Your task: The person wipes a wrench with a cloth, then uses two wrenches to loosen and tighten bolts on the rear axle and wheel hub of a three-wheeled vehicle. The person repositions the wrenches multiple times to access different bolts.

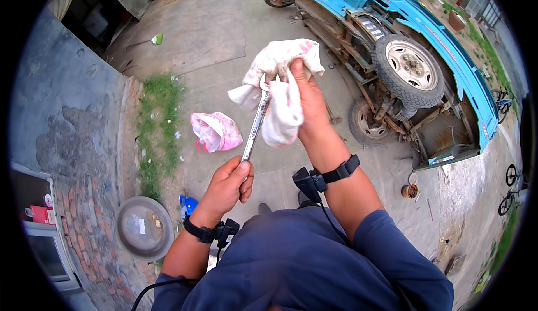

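Observation:
My left hand (227, 185) is closed around the lower end of a metal wrench (258, 117), which slants up and to the right. Its open-ended jaw sits against a white cloth with pink and grey stains (283, 109). That cloth is bunched in my right hand (309, 101), thumb pressed on top, and part of it hangs down beside the wrench. Most of my right fingers are hidden behind the fabric. Each wrist wears a black strap with a small device on it.
A blue three-wheeled cargo vehicle (448, 47) lies tipped on its side at the right, wheels (414, 67) exposed. On the concrete stand a pink-and-white plastic bag (216, 133) and a rusty can (409, 191). A round metal basin (144, 255) is by the brick wall (95, 227) at left.

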`<state>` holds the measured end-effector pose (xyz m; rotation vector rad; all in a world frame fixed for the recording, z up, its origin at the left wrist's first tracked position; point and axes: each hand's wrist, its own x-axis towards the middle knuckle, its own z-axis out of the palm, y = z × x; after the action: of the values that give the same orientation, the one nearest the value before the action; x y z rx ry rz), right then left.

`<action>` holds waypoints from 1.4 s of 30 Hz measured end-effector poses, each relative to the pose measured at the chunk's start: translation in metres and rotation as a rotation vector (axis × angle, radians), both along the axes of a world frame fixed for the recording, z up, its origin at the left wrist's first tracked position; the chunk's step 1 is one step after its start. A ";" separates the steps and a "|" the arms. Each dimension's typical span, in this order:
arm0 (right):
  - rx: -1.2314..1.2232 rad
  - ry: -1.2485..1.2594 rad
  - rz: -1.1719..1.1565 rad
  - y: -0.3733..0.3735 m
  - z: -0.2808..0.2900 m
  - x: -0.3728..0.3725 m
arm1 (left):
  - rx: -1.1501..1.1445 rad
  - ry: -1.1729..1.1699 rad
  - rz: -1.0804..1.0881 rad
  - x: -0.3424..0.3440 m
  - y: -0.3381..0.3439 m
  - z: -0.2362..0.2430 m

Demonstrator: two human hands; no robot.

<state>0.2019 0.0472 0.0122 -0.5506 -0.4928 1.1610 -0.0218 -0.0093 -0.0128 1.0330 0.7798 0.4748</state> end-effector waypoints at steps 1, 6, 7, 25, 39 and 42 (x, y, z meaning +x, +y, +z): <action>0.020 -0.087 -0.081 0.004 -0.005 -0.002 | 0.073 0.095 0.021 0.003 0.000 -0.003; -0.016 -0.421 -0.407 0.015 -0.019 -0.006 | 1.085 0.752 0.122 0.015 -0.009 -0.018; -0.064 -0.474 -0.490 0.017 -0.022 -0.003 | 1.078 0.758 0.125 0.018 -0.011 -0.017; -0.291 -1.061 -0.628 0.010 -0.030 0.025 | 1.088 0.673 0.098 0.014 -0.007 -0.011; -0.052 -0.096 -0.437 0.016 0.015 0.045 | -0.294 -0.103 0.003 0.021 0.002 0.012; 0.355 0.172 -0.070 0.025 -0.005 0.112 | -0.345 -0.052 0.029 0.006 -0.004 0.005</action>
<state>0.3137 0.0727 0.0071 -0.1584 -0.5129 1.0146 -0.0161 -0.0128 -0.0080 0.6870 0.7986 0.3734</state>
